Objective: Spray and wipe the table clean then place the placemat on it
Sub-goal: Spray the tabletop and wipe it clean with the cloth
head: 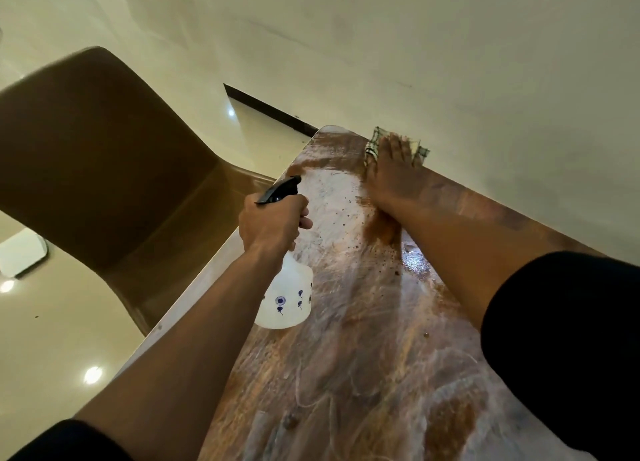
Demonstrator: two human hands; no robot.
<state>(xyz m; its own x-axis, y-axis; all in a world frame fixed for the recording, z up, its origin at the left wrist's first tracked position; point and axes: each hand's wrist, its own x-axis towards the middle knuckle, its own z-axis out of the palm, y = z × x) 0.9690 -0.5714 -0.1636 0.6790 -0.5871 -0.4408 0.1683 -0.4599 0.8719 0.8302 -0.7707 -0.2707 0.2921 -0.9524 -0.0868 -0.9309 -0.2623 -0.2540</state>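
Wiping stage, by the look of it; placemat not in view. Best pressed flat and swept in overlapping passes across the worn brown wooden tabletop (363, 322), chasing the wet patch and specks nearer than the green-checked cloth (375, 141). Right hand (394, 169) flat on that cloth at the tabletop's far end, fingers straight, slightly spread. Left hand (273, 221) above the tabletop's left edge, fingers clamped around the white black-nozzled spray bottle (285, 294).

Both arms reach forward, bare to above the elbow, with dark sleeves at the upper arms. The left hand (273, 223) is curled tight in a fist-like grip, knuckles up, thumb tucked on the far side. The right hand (393, 169) lies flat, palm down, fingers straight and slightly spread, far out at full stretch.
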